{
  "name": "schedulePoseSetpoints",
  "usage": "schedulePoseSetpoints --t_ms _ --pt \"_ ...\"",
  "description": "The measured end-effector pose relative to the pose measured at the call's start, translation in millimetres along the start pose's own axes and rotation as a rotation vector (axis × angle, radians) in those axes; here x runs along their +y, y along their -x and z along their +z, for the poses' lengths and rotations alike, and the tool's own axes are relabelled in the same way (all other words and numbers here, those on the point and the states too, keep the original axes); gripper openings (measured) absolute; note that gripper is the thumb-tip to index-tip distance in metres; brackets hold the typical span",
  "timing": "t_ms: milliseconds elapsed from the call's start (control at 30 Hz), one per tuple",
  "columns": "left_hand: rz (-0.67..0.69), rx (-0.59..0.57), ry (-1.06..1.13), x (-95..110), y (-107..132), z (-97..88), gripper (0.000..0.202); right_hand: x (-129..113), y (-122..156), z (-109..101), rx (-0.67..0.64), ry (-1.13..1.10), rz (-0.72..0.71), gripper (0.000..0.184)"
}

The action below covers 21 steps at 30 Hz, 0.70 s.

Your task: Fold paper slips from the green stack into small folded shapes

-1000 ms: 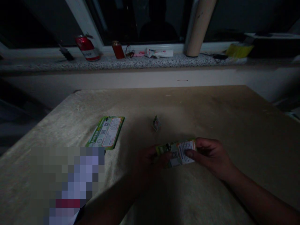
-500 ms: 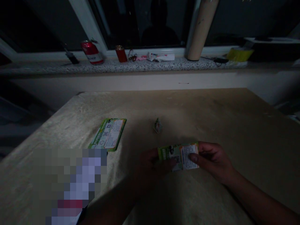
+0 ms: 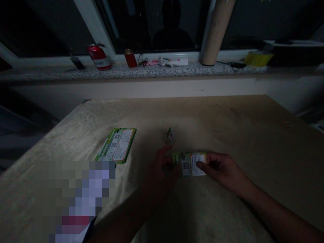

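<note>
My right hand (image 3: 224,168) pinches the right end of a small green-and-white printed packet (image 3: 186,165), thumb on its front face. A QR code and a block of text show on it. At the packet's left end is my left hand (image 3: 162,172), in deep shadow, its forefinger stretched away from the thumb. The thumb overlaps the packet's edge; whether it presses on it is hard to see. Just beyond the left fingertips lies a small crumpled scrap (image 3: 170,136). A larger flat green-and-white packet or stack (image 3: 118,145) lies to the left on the table.
The table (image 3: 215,114) has a pale, creased covering. A pixelated patch hides its lower left. On the speckled windowsill (image 3: 146,71) stand a red-and-white can (image 3: 99,57), a small red container (image 3: 131,58), a cardboard tube (image 3: 218,33) and a yellow item (image 3: 258,59).
My left thumb has drawn back toward the packet's left edge and the forefinger has lifted outward. The packet and my right hand have shifted slightly left and up.
</note>
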<state>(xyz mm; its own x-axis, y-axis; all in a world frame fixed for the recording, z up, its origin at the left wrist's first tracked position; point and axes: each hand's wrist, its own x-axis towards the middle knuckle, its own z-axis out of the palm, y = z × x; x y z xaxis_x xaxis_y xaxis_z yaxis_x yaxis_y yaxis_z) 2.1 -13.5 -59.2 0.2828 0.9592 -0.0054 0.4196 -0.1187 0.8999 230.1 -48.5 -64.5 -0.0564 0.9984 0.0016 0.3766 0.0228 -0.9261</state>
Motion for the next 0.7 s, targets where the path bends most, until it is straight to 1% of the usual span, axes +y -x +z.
schedulePoseSetpoints --t_ms 33,100,133,200,233,267,333,433,533,633,700 --pt "0.022 0.009 -0.104 -1.1 -0.8 -1.1 0.065 1.2 -1.6 -0.7 0.018 0.113 -0.029 0.029" --pt "0.083 -0.005 -0.312 -2.9 -2.3 -3.1 0.070 2.2 -3.9 -2.4 0.062 0.351 -0.093 0.016" --pt "0.121 -0.006 -0.403 -3.4 -3.0 -4.2 0.069 2.1 -4.4 -3.3 0.092 0.453 -0.121 0.016" --pt "0.224 0.020 -0.546 -3.9 -3.6 -6.6 0.062 1.4 -4.4 -5.0 0.151 0.602 -0.167 0.035" --pt "0.291 0.044 -0.590 -4.0 -3.4 -7.7 0.054 0.9 -3.9 -5.7 0.177 0.646 -0.193 0.040" --pt "0.356 0.056 -0.620 -4.1 -2.9 -8.6 0.047 0.3 -3.4 -6.3 0.193 0.673 -0.226 0.042" --pt "0.468 0.025 -0.625 -4.6 -1.0 -8.9 0.033 -1.3 -2.6 -6.9 0.186 0.687 -0.296 0.038" --pt "0.570 -0.113 -0.567 -5.5 2.3 -6.2 0.030 -3.9 -2.9 -6.3 0.094 0.657 -0.372 0.028" --pt "0.601 -0.242 -0.554 -4.0 4.1 -4.6 0.038 -4.5 -4.3 -4.3 0.017 0.630 -0.411 0.027" --pt "0.603 -0.347 -0.568 0.2 5.2 -7.3 0.041 -2.9 -5.0 -2.1 -0.013 0.623 -0.425 0.031" --pt "0.609 -0.397 -0.579 2.6 6.0 -10.1 0.043 -1.8 -4.8 -0.9 -0.024 0.624 -0.428 0.033"
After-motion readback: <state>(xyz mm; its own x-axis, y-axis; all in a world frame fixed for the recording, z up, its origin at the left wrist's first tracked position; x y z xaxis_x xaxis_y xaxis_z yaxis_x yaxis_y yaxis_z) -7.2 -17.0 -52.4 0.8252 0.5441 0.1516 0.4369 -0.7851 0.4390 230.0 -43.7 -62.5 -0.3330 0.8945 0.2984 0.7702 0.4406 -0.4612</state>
